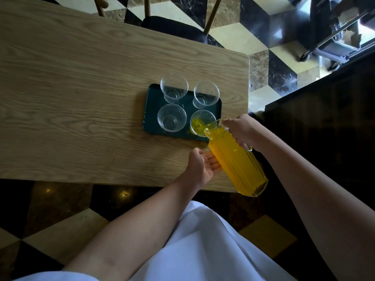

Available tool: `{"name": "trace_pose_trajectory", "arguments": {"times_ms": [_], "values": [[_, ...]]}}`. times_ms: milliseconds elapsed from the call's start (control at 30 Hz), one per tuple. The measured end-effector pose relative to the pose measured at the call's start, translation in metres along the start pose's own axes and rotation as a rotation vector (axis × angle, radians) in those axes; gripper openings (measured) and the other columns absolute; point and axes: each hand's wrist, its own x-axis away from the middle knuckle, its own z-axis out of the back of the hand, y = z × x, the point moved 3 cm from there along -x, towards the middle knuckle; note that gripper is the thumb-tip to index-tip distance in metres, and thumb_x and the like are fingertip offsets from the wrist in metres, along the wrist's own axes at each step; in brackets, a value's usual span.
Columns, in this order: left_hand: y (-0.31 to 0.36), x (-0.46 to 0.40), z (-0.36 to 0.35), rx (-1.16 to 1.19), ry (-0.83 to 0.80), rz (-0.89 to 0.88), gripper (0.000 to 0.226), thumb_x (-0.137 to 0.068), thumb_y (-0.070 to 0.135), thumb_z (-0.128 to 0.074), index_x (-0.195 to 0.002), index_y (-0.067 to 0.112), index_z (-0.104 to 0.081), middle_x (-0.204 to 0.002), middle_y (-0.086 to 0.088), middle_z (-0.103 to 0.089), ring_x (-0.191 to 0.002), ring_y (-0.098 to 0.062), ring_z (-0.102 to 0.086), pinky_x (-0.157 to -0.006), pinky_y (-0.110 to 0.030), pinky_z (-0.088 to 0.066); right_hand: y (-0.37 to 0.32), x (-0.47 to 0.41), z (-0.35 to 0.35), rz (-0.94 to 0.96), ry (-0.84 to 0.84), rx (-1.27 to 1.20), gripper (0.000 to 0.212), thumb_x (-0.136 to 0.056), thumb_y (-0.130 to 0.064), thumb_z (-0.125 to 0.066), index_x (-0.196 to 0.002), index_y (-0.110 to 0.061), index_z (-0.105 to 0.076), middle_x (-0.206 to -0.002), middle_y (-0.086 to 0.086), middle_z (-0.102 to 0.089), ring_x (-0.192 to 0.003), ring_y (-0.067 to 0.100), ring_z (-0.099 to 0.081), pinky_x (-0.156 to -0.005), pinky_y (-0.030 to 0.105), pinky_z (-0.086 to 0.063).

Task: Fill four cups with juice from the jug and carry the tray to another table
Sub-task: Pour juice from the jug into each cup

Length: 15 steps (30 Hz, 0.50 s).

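Gripping the tilted jug (237,163) handle, right hand (242,131) pours; left hand (200,167) flat, supporting it.

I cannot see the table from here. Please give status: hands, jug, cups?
Right hand grips jug handle, left hand supports its side. Juice entering near-right cup; three other cups empty on tray. Nothing in the way.

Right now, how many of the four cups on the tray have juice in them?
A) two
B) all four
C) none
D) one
D: only the near right cup holds yellow juice, with the tilted jug at its rim; the other three cups on the tray look clear and empty.
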Motion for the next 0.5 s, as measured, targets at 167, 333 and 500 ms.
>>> {"name": "trace_pose_trajectory", "arguments": {"times_ms": [167,333,500], "values": [[-0.0004,0.0016,-0.0017,-0.004,-0.001,-0.004,0.061,-0.095,0.031,-0.022,-0.126,-0.005,-0.061,-0.122,-0.030,-0.066,-0.123,-0.041,-0.057,-0.111,-0.053,-0.039,-0.0003,-0.0005,0.0004,-0.009,-0.006,0.018,0.045,-0.092,-0.046,-0.051,-0.080,-0.003,-0.059,-0.067,0.020,-0.051,-0.050,0.025,-0.047,-0.055,0.037,-0.043],[-0.0009,0.0016,-0.0009,-0.017,0.003,-0.005,0.061,-0.095,0.030,-0.023,-0.129,-0.005,-0.060,-0.122,-0.029,-0.067,-0.122,-0.041,-0.058,-0.112,-0.054,-0.039,0.0004,0.0005,-0.0002,0.003,-0.004,0.009,0.044,-0.091,-0.044,-0.051,-0.077,-0.003,-0.058,-0.065,0.020,-0.051,-0.051,0.025,-0.047,-0.055,0.038,-0.043],[-0.0027,0.0020,-0.0007,-0.014,-0.010,-0.003,0.061,-0.095,0.031,-0.023,-0.128,-0.005,-0.060,-0.122,-0.029,-0.067,-0.123,-0.040,-0.058,-0.113,-0.053,-0.038,0.0004,0.0021,-0.0011,-0.005,0.011,0.010,0.042,-0.092,-0.044,-0.052,-0.076,-0.005,-0.057,-0.063,0.018,-0.050,-0.048,0.023,-0.046,-0.055,0.037,-0.042]]}}
